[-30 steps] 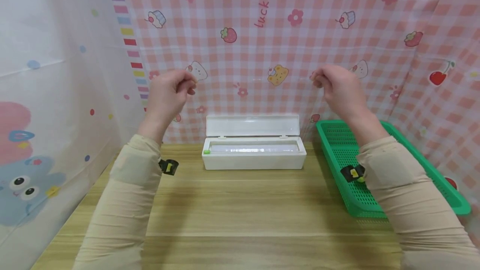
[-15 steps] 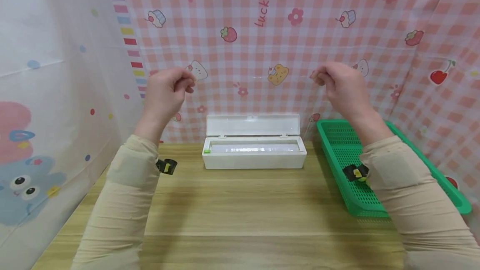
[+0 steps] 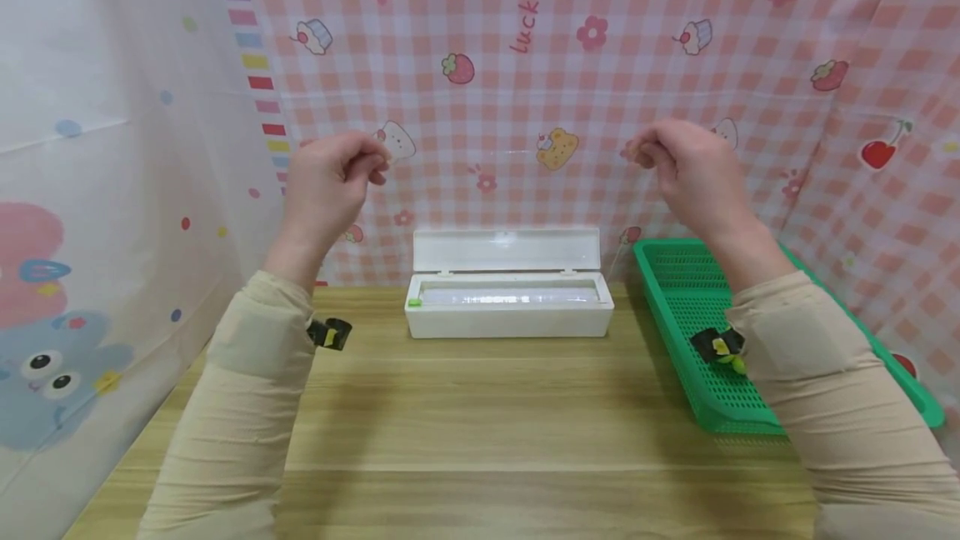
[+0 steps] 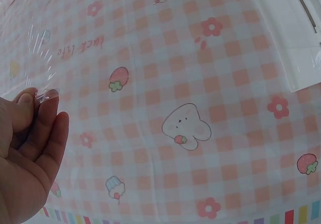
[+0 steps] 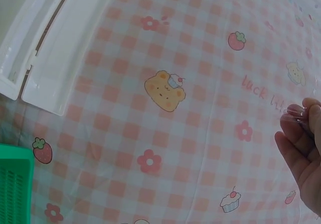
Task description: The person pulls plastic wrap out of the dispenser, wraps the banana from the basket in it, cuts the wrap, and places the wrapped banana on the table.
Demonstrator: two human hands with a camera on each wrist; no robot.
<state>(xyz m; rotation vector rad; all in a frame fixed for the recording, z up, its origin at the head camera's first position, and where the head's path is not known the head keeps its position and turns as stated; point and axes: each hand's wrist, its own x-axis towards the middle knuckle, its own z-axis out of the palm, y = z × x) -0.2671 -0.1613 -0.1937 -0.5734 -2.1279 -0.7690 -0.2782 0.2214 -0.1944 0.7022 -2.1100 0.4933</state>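
Entering from the bottom of the head view, your beige sleeves (image 3: pixel 232 390) are cut off there and cover part of the wood-grain desk (image 3: pixel 525 415). Your right forearm hides much of the green plastic basket (image 3: pixel 684 298) along the desk's right edge; something yellow-green (image 3: pixel 733 364) shows there, mostly masked by your black wrist mount (image 3: pixel 707 345), so you cannot tell what it is.

Your left hand (image 3: pixel 326 190) pinches clear plastic film (image 4: pixel 40 58) between thumb and index finger, the other fingers loosely curled; your right hand (image 3: pixel 705 177) pinches it likewise. Each wrist view crops its hand at the frame. The film stretches in the air between your hands, above the desk; the head view gives only faint glints, and you cannot trace its lower edge.

Farther back, the white film dispenser (image 3: pixel 510 324) stands mid-way along the desk's far edge, lid (image 3: pixel 506 251) tipped open, roll (image 3: pixel 510 297) inside. Behind hangs the pink-checked curtain (image 3: pixel 525 98), its lettering cut off at the top.
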